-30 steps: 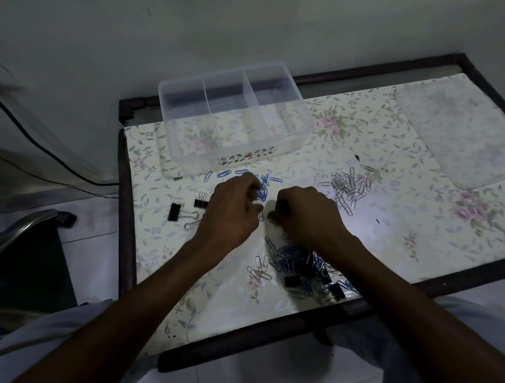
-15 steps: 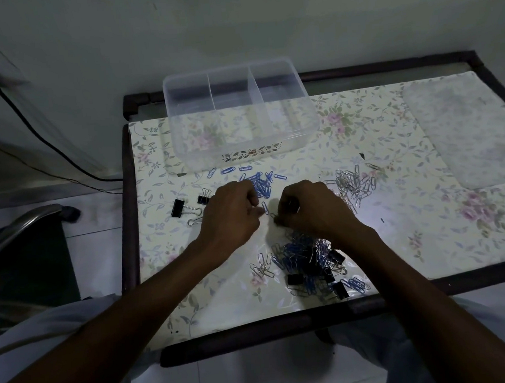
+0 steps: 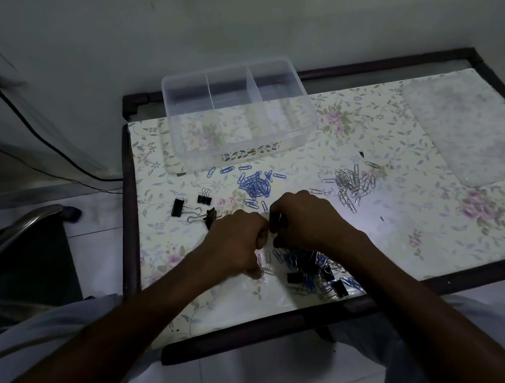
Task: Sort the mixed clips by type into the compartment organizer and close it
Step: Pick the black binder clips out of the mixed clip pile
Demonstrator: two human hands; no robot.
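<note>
while both hands (image 3: 273, 231) work, blue paper clips (image 3: 255, 186) lie heaped.

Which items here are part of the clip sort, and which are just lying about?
Job:
- clear organizer, compartments look empty
- blue paper clips
- silver paper clips
- black binder clips
- mixed pile
- left hand and right hand, working together at the pile

Bystanders:
- frosted sheet
- black cable
- chair arm

We look from one head-worn camera, forward and down, close over our left hand (image 3: 237, 243) and right hand (image 3: 304, 220); the organizer (image 3: 239, 150) lies beyond them.
</note>
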